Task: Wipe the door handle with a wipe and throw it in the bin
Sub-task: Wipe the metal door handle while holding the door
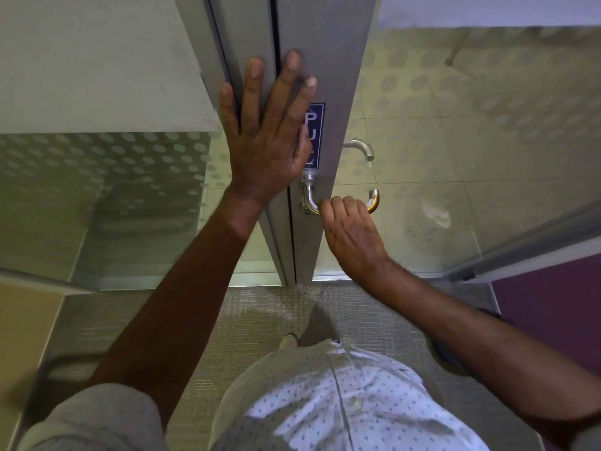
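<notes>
A curved metal door handle (309,198) sticks out of the grey door frame (325,76), its far end (373,200) showing past my fist. My right hand (349,227) is closed around the handle's middle; no wipe shows in it. My left hand (266,135) lies flat with fingers spread on the frame just above the handle, partly covering a blue PULL sign (317,135). No bin is in view.
A second handle (359,148) shows through the glass on the door's other side. Frosted dotted glass panels (107,190) flank the frame. Grey carpet (227,320) lies under me, tiled floor (455,190) beyond the glass, a purple surface (553,304) at right.
</notes>
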